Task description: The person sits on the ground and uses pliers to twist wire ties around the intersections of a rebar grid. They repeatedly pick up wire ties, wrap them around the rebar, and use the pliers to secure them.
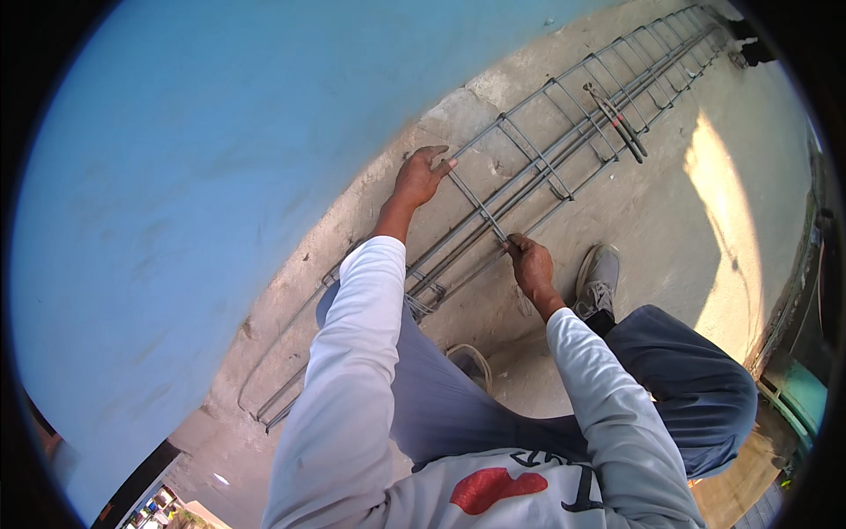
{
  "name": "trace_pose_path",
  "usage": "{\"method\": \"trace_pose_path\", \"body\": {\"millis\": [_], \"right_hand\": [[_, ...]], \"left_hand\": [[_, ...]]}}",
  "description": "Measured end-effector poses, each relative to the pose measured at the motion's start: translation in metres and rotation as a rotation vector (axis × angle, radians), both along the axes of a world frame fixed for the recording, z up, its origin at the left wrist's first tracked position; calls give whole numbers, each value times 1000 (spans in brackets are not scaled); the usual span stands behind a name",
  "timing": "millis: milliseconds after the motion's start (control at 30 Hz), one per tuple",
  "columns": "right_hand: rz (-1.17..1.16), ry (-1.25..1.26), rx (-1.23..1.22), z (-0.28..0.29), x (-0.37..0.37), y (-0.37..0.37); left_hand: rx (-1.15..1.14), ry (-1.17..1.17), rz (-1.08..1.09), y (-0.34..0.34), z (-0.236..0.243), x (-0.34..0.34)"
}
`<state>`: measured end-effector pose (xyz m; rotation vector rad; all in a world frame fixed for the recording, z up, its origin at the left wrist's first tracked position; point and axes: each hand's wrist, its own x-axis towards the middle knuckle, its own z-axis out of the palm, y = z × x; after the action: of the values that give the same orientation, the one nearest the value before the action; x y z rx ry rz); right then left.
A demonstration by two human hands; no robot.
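Observation:
A long rebar cage (pixel 539 159) of grey steel bars and square stirrups lies slanting across the concrete floor, from lower left to far upper right. One stirrup (pixel 476 201) crosses the bars between my hands. At its far left corner, my left hand (pixel 418 181) grips it between thumb and fingers. My right hand (pixel 532 266) is closed around the stirrup's near right corner, knuckles up; its fingertips are partly hidden. Farther along, a pair of pincers (pixel 624 128) with dark handles rests across the cage bars. My left forearm covers part of the cage's near end.
A blue wall (pixel 203 176) rises along the left side of the cage. My grey shoe (pixel 599 275) stands just right of the bars, and my bent knees are close by. Sunlight falls on the floor (pixel 727 238) at right. A dark object (pixel 751 48) is near the cage's far end.

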<state>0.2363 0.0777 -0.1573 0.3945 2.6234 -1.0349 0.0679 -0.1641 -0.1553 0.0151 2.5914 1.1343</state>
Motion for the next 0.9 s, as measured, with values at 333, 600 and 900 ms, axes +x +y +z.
{"method": "trace_pose_path", "body": {"millis": [333,600,900], "right_hand": [[50,-33,74,9,-2,0],[7,-36,94,4,2,1],[20,-16,63,-1,4,-3]], "left_hand": [[141,-12,223,2,-17,5],[119,-199,394,8,-20,4],[182,-102,418,6,-21,6]]}}
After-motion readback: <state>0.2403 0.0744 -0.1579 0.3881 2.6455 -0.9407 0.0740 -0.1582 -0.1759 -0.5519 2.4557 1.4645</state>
